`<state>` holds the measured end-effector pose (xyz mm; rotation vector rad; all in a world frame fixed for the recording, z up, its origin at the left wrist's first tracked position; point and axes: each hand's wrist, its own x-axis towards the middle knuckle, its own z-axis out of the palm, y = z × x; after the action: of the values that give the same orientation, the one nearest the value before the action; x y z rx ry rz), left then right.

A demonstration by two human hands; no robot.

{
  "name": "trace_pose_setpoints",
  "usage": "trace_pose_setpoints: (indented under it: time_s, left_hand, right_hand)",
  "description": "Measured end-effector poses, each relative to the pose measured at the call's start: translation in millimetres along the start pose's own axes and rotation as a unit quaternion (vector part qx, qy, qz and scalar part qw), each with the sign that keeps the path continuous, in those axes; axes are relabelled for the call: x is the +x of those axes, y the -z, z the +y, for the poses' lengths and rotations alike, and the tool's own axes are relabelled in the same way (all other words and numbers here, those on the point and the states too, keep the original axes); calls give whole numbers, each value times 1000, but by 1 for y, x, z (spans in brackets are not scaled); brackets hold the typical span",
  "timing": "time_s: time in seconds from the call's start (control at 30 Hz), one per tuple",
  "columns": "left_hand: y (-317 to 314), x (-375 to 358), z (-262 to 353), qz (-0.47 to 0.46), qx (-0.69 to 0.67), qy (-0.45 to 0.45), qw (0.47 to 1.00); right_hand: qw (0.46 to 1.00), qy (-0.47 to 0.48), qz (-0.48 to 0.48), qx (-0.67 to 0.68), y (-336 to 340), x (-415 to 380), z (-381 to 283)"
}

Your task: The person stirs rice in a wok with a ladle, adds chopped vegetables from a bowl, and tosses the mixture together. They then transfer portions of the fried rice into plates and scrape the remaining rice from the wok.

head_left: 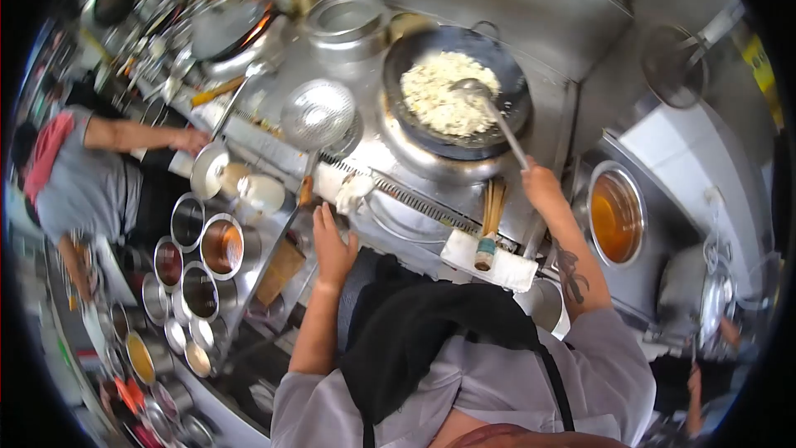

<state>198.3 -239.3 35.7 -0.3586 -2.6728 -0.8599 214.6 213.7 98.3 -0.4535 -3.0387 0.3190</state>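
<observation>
one round black metal wok holds one heap of pale, crumbly food flecked with yellow, with one long-handled metal ladle in it, its handle closed in the right hand. the left hand, open with fingers spread, is near one wooden-handled metal strainer. one round steel bowl holds orange-brown liquid.

Your right hand holds the ladle in the wok; a perforated skimmer lies left of the wok.
</observation>
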Motion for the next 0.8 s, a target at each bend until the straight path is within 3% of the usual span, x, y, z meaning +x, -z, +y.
trace_pose_setpoints:
  time_s: [0.07,0.13,0.27,0.3,0.33,0.37,0.4,0.43,0.47,0.5,0.53,0.6,0.63,0.67,0.8]
  left_hand:
    - [14,-46,3,18,-42,62,997]
    - [25,-100,-7,64,1,94,994]
    - [60,-198,-25,140,-30,318,937]
    - [68,-218,-32,173,-49,343,922]
    - [75,-239,-38,206,-69,363,906]
    - [81,-260,-48,238,-54,394,886]
    - [86,-279,-61,282,-66,415,862]
    - [95,-296,-69,324,-79,431,838]
    - [105,-313,-75,380,-80,444,808]
    - [114,-333,-84,429,-98,447,778]
    - [119,-357,-95,475,-117,447,749]
    - [134,-413,-113,543,-147,488,668]
    - [171,-417,-87,583,-231,528,572]
    - [186,-442,-83,621,-234,536,522]
    - [243,-573,-68,754,-108,498,415]
  right_hand:
    - [998,36,32,40,1,-6,0]
    - [999,2,33,25,-26,-12,10]
    - [991,-35,-65,108,-71,7,52]
    - [987,-13,-81,135,-30,-11,3]
    - [986,62,-67,139,-54,7,35]
    - [987,79,-78,112,-62,19,44]
    - [963,256,-1,79,-102,54,90]
    - [904,414,104,27,-140,88,136]
    - [967,222,-46,115,-124,77,94]
    - [964,8,-196,180,-93,44,52]
    - [963,33,-206,172,-80,25,28]
    - [984,23,-131,121,-67,0,-4]
    - [991,17,-93,97,-64,-6,-21]
    - [994,16,-66,83,-67,-7,-25]
    - [996,30,-48,61,-70,-8,-60]
